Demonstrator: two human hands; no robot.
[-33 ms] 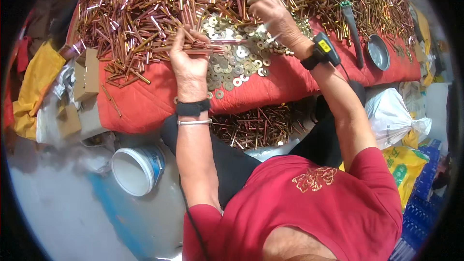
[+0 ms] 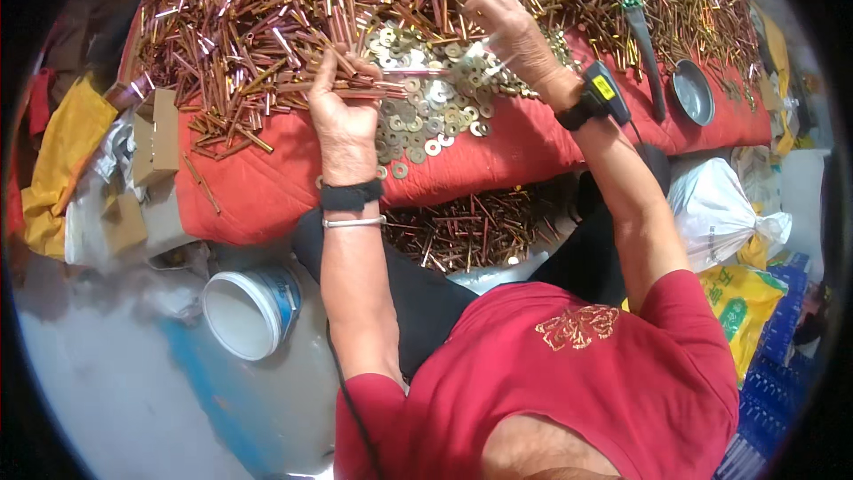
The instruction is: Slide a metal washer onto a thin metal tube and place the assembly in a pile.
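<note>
My left hand (image 2: 342, 124) is closed around several short copper-coloured tubes (image 2: 371, 92), whose ends stick out to the right past the fingers. A longer thin rod or tube (image 2: 418, 72) also points right from there, above a heap of flat brass-coloured washers (image 2: 413, 138). Over the far right side of the washers is my right hand (image 2: 522, 46), its fingers bent together. Something pale and blurred shows by its thumb, too smeared to name. A wide pile of loose tubes (image 2: 240, 44) lies just beyond and left of my left hand.
A red padded cloth (image 2: 515, 142) covers the work surface. On its right lie a grey-handled tool (image 2: 646, 58) and a small metal bowl (image 2: 693, 96). More tubes (image 2: 471, 231) lie below the edge. A white bucket (image 2: 242, 316), a cardboard box (image 2: 156, 138) and a white bag (image 2: 715, 213) stand around.
My right hand has shifted slightly up and to the right. The left hand keeps its hold on the tubes; the whole view has moved a little.
</note>
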